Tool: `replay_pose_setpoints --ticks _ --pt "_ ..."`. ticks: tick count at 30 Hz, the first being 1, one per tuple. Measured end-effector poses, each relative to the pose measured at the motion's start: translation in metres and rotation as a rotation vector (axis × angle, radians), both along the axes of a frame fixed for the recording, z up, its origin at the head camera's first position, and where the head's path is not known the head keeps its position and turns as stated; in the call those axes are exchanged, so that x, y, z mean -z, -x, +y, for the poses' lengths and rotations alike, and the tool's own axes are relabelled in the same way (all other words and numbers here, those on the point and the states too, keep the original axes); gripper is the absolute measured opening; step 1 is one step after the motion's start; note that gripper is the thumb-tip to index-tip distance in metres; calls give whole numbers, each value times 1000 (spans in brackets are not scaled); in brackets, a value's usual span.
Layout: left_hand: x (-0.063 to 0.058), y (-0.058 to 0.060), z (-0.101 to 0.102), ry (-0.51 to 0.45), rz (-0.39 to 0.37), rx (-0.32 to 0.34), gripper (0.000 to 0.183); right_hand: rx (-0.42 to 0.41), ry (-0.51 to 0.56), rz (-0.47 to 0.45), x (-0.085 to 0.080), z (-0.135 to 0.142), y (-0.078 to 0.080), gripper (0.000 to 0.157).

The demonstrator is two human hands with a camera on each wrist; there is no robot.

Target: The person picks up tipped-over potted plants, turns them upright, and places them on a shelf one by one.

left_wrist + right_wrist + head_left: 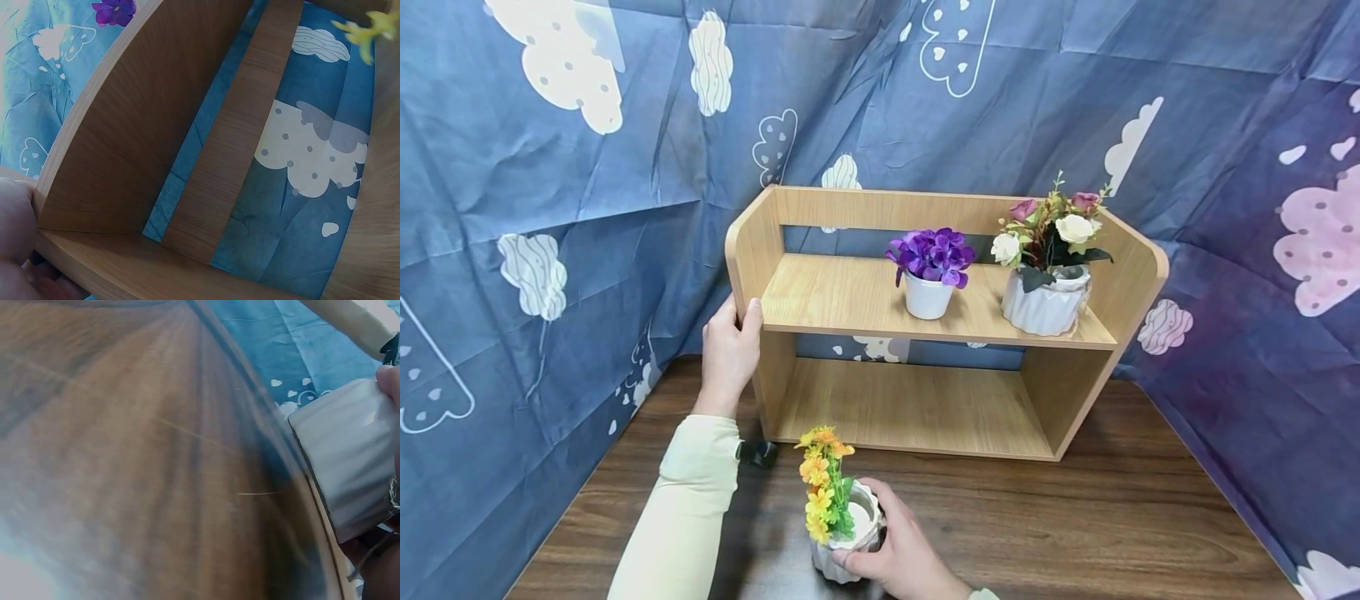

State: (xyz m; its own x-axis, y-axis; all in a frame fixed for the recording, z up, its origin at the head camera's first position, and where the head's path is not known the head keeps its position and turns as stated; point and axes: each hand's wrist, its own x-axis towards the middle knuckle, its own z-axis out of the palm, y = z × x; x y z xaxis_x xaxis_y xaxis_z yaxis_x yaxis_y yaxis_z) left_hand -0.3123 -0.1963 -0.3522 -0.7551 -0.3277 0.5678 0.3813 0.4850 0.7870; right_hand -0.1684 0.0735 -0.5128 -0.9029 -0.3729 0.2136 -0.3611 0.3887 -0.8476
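My left hand [730,354] grips the left side panel [751,258] of a two-tier wooden shelf, thumb on the near face; the left wrist view shows the fingers [53,282] curling round the board's edge. Low in the head view, my right hand [906,546] holds a white ribbed flowerpot [829,563] round its right side. Yellow and orange flowers [817,479] with green leaves stand at the pot's left side, and its pale inside shows beside them. In the right wrist view the pot [350,456] appears tilted close over the wooden table [156,462].
On the upper shelf board stand purple flowers [932,254] in a small white pot [927,297] and, at the right, a larger white pot [1045,304] with roses [1075,228]. Blue cloud-patterned cloth [625,275] hangs behind and at both sides. A black wrist device [758,452] sits by my left sleeve.
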Motion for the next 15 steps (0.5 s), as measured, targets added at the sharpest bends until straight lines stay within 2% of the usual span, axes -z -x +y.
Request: replay_pose_setpoints --ticks 8,15 --pt "0 0 1 2 0 -4 35 46 -29 85 -14 4 5 79" --pt "-1 -2 2 7 -2 -9 36 29 -7 90 -26 4 11 77"
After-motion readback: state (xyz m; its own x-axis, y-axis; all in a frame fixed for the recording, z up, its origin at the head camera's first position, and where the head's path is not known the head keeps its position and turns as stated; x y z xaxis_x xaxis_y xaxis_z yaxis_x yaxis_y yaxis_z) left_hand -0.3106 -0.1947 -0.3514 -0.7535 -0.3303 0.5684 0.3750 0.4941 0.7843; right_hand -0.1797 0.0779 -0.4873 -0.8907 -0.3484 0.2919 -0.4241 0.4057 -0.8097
